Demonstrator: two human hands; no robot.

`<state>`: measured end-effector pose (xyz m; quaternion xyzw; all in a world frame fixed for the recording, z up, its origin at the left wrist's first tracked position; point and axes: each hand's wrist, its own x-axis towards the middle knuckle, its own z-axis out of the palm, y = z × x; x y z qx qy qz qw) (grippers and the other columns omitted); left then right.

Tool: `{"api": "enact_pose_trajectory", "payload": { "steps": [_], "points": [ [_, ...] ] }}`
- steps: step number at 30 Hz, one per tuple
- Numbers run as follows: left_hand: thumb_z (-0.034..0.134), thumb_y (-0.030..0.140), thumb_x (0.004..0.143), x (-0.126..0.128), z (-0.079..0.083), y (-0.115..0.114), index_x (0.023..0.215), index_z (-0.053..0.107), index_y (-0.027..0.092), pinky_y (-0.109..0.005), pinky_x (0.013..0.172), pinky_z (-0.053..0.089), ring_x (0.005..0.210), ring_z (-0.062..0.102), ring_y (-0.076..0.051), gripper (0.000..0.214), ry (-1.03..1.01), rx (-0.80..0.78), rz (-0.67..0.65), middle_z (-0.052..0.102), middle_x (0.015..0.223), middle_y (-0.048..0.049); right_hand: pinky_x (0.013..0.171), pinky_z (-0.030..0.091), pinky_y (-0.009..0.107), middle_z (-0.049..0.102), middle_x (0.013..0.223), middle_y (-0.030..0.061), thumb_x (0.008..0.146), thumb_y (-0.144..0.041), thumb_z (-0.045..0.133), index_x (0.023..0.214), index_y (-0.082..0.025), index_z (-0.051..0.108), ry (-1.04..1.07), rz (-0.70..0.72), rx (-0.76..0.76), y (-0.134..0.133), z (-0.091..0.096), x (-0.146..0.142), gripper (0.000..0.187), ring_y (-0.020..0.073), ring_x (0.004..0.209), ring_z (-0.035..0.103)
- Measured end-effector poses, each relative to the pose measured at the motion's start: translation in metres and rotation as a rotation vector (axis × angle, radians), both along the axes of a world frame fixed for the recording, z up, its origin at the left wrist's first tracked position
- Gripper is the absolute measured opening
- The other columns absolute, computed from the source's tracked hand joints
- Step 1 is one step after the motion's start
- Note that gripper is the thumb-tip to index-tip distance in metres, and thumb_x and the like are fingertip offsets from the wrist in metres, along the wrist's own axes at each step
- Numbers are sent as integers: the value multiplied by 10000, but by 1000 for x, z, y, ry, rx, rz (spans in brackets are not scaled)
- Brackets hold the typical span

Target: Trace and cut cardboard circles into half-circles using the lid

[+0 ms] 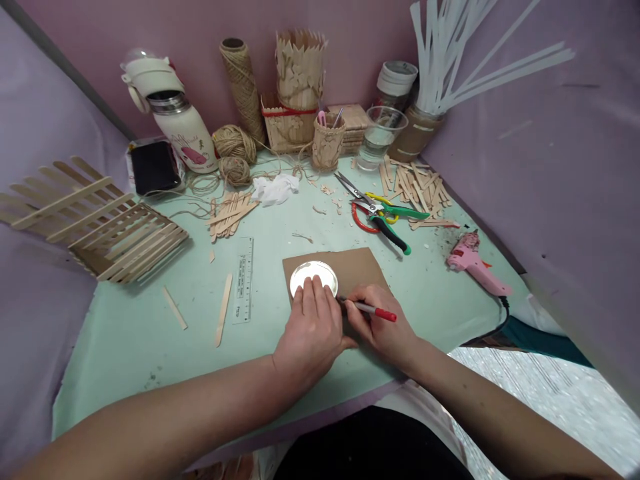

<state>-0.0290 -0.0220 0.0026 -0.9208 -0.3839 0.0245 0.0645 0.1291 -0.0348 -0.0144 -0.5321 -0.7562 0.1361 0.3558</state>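
A round white shiny disc (314,277) lies flat on a brown cardboard sheet (357,267), near the middle of the pale green surface (150,347). The left hand (313,330) rests on the disc from six o'clock with its fingers extended and pressing down, which probably keeps the disc from sliding. The right hand (383,327), at about four o'clock of the disc, is closed in a writing grip on a slim pen with a red cap (373,310). The pen slants so that its tip meets the disc's rim on the cardboard.

At nine o'clock, a clear plastic ruler (244,280) and a loose flat wooden stick (224,310) lie just beside the sheet. At one o'clock, steel scissors (357,193) and green-handled cutters (395,223) sit together. A pink glue gun (473,261) lies at three o'clock, well apart. A heap of wooden sticks (415,187) lies beyond the cutters, and a ball of jute twine (234,142) sits at eleven o'clock near the back.
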Motion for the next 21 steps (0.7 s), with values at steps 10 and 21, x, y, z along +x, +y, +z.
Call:
{"api": "enact_pose_trajectory", "payload": {
  "steps": [10,21],
  "points": [
    [617,672,771,0,-3,-1,1277,550,-102,-516,1027,467,1255,504,-465,927,15,61,-10,478,1328,-392,793,428,365,736,971,57,944,-118,437,1178,-228,594,-66,51,72,17,7,6,303,215,932,650],
    [659,614,780,0,0,0,1294,531,-94,-501,1026,457,1255,521,-452,885,0,19,8,508,1329,-377,836,403,406,717,1148,139,950,-132,472,1282,-145,557,-285,120,99,20,-12,3,343,267,1100,605]
  ]
}}
